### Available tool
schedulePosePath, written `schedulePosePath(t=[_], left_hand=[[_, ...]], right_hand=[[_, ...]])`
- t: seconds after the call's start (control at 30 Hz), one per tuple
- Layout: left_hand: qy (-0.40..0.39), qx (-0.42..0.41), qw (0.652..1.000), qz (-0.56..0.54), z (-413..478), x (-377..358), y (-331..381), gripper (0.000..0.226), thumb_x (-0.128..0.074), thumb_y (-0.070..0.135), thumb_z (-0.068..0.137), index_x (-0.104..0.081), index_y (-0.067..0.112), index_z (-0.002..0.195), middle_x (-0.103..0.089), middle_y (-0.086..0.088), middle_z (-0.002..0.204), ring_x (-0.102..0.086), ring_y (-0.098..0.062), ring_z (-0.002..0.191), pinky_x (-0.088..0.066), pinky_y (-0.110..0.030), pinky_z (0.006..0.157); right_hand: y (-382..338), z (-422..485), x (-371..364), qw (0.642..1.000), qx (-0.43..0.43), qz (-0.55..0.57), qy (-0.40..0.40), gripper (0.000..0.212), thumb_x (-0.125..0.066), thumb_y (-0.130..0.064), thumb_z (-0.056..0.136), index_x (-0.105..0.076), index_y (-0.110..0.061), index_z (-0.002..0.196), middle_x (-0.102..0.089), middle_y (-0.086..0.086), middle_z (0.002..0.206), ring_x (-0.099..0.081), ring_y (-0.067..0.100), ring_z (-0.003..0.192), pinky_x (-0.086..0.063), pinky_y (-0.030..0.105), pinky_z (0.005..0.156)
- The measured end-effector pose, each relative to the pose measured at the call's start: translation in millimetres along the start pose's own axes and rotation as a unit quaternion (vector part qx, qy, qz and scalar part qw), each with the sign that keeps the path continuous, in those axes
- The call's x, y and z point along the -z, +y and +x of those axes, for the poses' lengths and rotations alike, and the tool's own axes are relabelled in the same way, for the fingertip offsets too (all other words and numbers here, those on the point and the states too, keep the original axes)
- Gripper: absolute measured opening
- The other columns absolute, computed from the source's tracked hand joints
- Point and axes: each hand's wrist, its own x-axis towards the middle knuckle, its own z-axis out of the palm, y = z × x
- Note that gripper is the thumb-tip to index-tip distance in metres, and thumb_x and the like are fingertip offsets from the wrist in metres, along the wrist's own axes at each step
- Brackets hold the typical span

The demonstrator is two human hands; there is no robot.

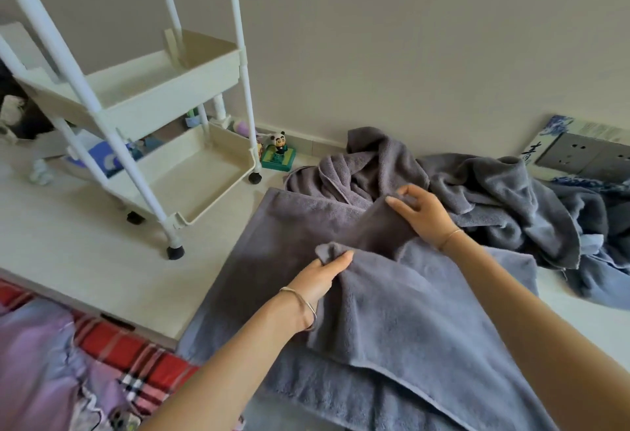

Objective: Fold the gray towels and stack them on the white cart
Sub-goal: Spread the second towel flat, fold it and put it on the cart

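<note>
The gray towel (392, 311) lies spread on the worktop (85, 253) beneath both hands, a towel pile (494, 192) just beyond the right hand (422, 216), the white cart (153, 96) beyond and left of the left hand (320, 280). Each hand pinches a fold of the gray towel

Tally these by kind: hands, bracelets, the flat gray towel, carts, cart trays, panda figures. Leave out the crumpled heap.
Bare hands: 2 (left hand, right hand)
Thin wrist bracelets: 2
Flat gray terry towel, gripped by both hands: 1
White plastic rolling cart: 1
Cart trays in view: 2
Small panda figure: 1
Total: 9
</note>
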Motion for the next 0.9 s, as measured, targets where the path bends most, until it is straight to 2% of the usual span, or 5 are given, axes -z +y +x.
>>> schedulePosePath(t=[0.27,0.43,0.5,0.63,0.9], left_hand=[[0.008,-0.001,0.999,-0.051,-30.0,82.9,68.3,0.032,-0.068,0.027,0.080,-0.067,0.009,0.107,-0.071,-0.012,0.103,-0.066,-0.026,0.100,-0.048,-0.037,0.093],[0.084,-0.031,0.988,0.125,-18.3,159.0,40.8,0.007,-0.065,0.022,0.084,-0.066,0.025,0.090,-0.069,0.008,0.096,-0.065,-0.008,0.092,-0.046,-0.011,0.076],[0.126,-0.010,0.968,0.215,-3.9,188.6,16.6,0.009,-0.065,0.020,0.086,-0.062,0.027,0.082,-0.063,0.014,0.082,-0.060,-0.010,0.087,-0.040,-0.006,0.066],[0.189,0.015,0.934,0.303,18.5,227.7,-24.1,0.015,-0.066,0.022,0.086,-0.061,0.012,0.075,-0.064,-0.006,0.078,-0.058,-0.022,0.084,-0.038,-0.027,0.070],[0.190,-0.029,0.923,0.333,17.0,241.0,-34.9,0.018,-0.066,0.020,0.086,-0.067,0.003,0.089,-0.066,-0.010,0.081,-0.056,-0.018,0.074,-0.038,-0.024,0.063]], right_hand=[[-103.9,50.3,-49.8,0.992,0.094,0.084,0.001,0.020,-0.064,-0.021,0.089,-0.051,-0.020,0.074,-0.051,-0.010,0.056,-0.043,-0.001,0.055,-0.037,0.016,0.056],[-66.7,86.6,-138.6,0.999,0.045,-0.007,-0.009,0.019,-0.066,-0.028,0.087,-0.053,-0.022,0.076,-0.054,-0.008,0.064,-0.049,0.001,0.059,-0.038,0.016,0.060],[-34.8,98.0,-172.4,0.996,-0.005,-0.083,-0.024,0.011,-0.064,-0.028,0.088,-0.060,-0.018,0.087,-0.066,0.003,0.083,-0.061,0.018,0.079,-0.046,0.028,0.072],[5.4,99.8,-199.1,0.984,-0.109,-0.138,-0.039,0.020,-0.063,-0.024,0.088,-0.061,-0.014,0.105,-0.068,0.006,0.098,-0.061,0.026,0.096,-0.049,0.034,0.082],[-3.2,105.1,-193.4,0.982,-0.070,-0.166,0.058,0.007,-0.057,-0.016,0.089,-0.061,-0.015,0.095,-0.068,0.006,0.092,-0.061,0.028,0.088,-0.050,0.038,0.075]])
